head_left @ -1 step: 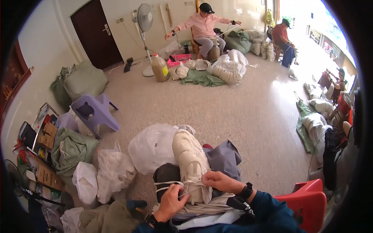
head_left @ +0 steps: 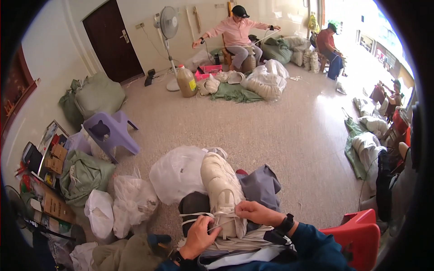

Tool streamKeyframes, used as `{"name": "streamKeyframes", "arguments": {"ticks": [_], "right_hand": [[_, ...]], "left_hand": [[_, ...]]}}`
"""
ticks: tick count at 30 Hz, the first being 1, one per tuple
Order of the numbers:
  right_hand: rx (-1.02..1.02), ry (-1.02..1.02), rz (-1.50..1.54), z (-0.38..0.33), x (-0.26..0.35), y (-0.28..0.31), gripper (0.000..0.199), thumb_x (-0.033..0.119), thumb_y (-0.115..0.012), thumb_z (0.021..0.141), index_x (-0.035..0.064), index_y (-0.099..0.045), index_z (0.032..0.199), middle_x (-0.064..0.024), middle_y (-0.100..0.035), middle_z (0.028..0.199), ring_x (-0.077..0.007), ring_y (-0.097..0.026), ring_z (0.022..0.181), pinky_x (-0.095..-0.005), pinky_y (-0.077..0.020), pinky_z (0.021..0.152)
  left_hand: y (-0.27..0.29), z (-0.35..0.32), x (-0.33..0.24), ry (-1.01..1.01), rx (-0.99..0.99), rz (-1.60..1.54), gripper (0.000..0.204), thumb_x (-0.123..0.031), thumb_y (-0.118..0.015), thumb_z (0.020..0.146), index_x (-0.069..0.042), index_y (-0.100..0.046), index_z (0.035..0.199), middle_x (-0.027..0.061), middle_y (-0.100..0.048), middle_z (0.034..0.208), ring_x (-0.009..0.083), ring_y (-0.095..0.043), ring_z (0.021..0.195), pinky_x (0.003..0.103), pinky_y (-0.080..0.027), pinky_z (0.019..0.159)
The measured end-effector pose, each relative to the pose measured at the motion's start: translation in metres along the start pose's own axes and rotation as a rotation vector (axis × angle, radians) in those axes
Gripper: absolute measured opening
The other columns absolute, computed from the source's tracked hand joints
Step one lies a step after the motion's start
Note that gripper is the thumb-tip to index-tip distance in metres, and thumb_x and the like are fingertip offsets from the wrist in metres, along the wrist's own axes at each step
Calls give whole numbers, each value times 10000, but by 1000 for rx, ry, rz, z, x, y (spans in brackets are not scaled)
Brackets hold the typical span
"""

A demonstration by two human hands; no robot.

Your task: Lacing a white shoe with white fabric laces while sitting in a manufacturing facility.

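Observation:
Over my lap lies a long stack of nested cream shoe uppers [head_left: 216, 174], its nearest shoe [head_left: 231, 228] between my hands. White shoelace [head_left: 224, 210] crosses the eyelets of this shoe. My left hand [head_left: 199, 237] is closed, thumb and finger pinching a stretch of shoelace just left of the tongue. On the shoe's right side, my right hand [head_left: 257, 213] is closed in a pinch on the lace at the eyelet edge. Loose laces [head_left: 242, 244] are heaped across my lap below the shoe. Lace ends also trail over my dark knee [head_left: 194, 207] at left.
A white plastic bag [head_left: 177, 174] adjoins the stack. Filled bags [head_left: 135, 198] and a purple stool [head_left: 110, 133] stand left, a red stool [head_left: 355, 239] right. Across the floor a person in pink [head_left: 237, 34] sits with arms spread, near a fan [head_left: 168, 22] and a jug [head_left: 186, 81].

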State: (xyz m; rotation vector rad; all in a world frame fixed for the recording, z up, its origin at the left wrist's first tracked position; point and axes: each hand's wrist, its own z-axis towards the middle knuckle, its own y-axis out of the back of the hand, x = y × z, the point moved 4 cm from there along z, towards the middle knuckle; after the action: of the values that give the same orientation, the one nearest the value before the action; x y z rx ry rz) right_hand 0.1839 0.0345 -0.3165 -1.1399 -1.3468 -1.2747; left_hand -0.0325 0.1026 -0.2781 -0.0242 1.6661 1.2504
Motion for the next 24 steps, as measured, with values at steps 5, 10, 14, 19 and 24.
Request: {"name": "streamKeyframes", "arguments": {"ticks": [5,10,14,19,24], "right_hand": [[-118,336,-362,-6,39,-9,133,133,-700,909,10,-649,922,-148,-619,951,-316,-645,888,-390,-516,780],[-211,302,-344,-18,42,-17,143,122,-746,869,20,-654,908,-157,-620,946,-349,-652,830,-403,-532,725],[-181,235,-398,-22,34,-13,87,45,-735,849,15,-679,908,-131,-658,928,-314,-647,889,-381,-535,773],[-215,208,-352,-23,30,-10,214,-22,-706,834,28,-658,1037,-117,-616,974,-250,-646,865,-333,-537,749],[-313,128,-327,-17,25,-15,171,23,-706,853,22,-651,1014,-108,-615,947,-229,-655,802,-328,-520,707]], "left_hand": [[-2,-2,4,-17,-29,-27,330,-217,-805,819,-19,-620,1007,150,-625,964,349,-644,869,404,-521,752],[-4,-6,1,-39,-37,-2,318,-201,-791,828,-15,-614,1015,158,-623,966,356,-643,874,407,-521,755],[-11,-5,10,-79,-89,9,288,-165,-774,826,-16,-602,1002,172,-602,941,361,-634,863,410,-518,756],[-10,4,8,-77,-105,-43,227,-99,-745,847,-11,-594,991,148,-584,909,309,-630,809,379,-516,743],[-9,4,12,-70,-131,-105,279,-99,-773,813,-22,-580,999,133,-572,915,308,-612,796,393,-499,712]]}}
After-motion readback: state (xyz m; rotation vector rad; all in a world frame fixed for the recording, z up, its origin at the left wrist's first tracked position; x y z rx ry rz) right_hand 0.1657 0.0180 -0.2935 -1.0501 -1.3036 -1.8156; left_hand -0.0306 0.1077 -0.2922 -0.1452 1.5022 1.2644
